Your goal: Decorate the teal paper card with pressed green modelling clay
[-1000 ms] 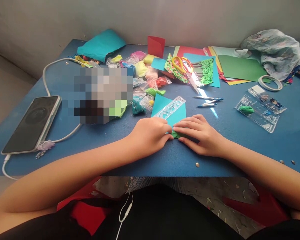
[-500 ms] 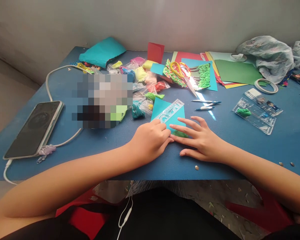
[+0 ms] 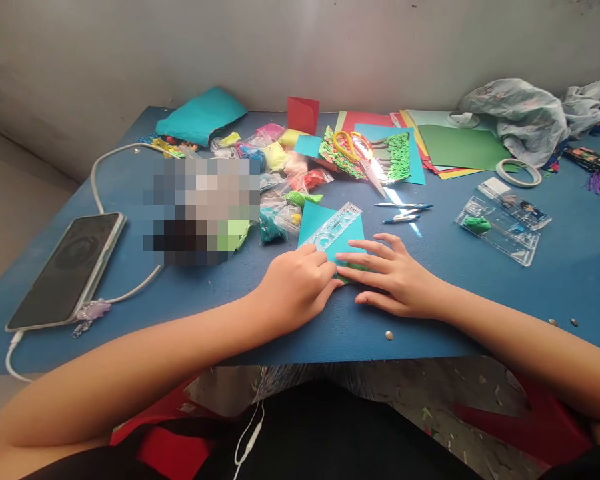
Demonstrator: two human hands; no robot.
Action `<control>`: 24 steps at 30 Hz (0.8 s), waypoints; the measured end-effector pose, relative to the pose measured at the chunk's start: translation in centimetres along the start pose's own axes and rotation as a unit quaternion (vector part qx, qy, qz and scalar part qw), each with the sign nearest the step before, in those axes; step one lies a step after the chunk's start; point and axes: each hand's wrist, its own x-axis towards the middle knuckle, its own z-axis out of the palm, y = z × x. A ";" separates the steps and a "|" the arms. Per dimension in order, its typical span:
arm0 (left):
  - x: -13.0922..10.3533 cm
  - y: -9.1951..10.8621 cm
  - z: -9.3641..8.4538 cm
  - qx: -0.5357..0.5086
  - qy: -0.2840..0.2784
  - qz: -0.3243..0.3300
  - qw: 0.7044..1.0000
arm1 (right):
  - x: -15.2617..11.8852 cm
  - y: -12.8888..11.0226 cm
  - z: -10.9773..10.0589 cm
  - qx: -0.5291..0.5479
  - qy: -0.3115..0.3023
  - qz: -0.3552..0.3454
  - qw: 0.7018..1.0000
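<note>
left hand (image 3: 300,283): rests knuckles-up on the table (image 3: 180,307), fingers curled together, tips pressed down at the near left edge of the green piece; whether thumb and finger pinch that edge cannot be told.
right hand (image 3: 393,280): flat, palm down, fingers spread apart and stretched toward 9 o'clock; the fingertips lie on the green piece, clamped on nothing.
green piece (image 3: 353,272): a small folded scrap, mostly hidden beneath the fingers, lying on the table just at the near corner of the teal sheet.
piece from left hand: at 2 o'clock, touching the fingertips.
piece from right hand: at 9 to 10 o'clock, under the fingertips.
long axis: the visible strip seems to run 9 to 3, across the person; too much is hidden to be sure.
nearer hand: both meet on it; the two sets of fingertips nearly touch over it.
teal sheet (image 3: 316,221): at 12 o'clock from the piece, touching it or slightly under it.
ruler (image 3: 341,225): clear stencil ruler lying on the teal sheet, slanting from 8 to 2 o'clock.
pens (image 3: 405,211): two, at 1 o'clock from the right hand, apart from it.
phone (image 3: 67,270): far out at 9 o'clock, on its cable.
</note>
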 end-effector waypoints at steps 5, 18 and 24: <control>0.4 -0.7 -0.7 -0.010 -0.021 0.027 0.999 | 0.5 0.0 0.3 0.016 0.072 0.025 0.997; 0.5 -1.4 0.1 -0.123 -0.022 0.036 0.992 | 1.6 -1.0 0.9 0.063 0.084 0.080 0.991; 0.8 -2.3 -0.7 -0.138 -0.065 0.053 0.987 | 1.7 -1.2 0.7 0.069 0.079 0.073 0.992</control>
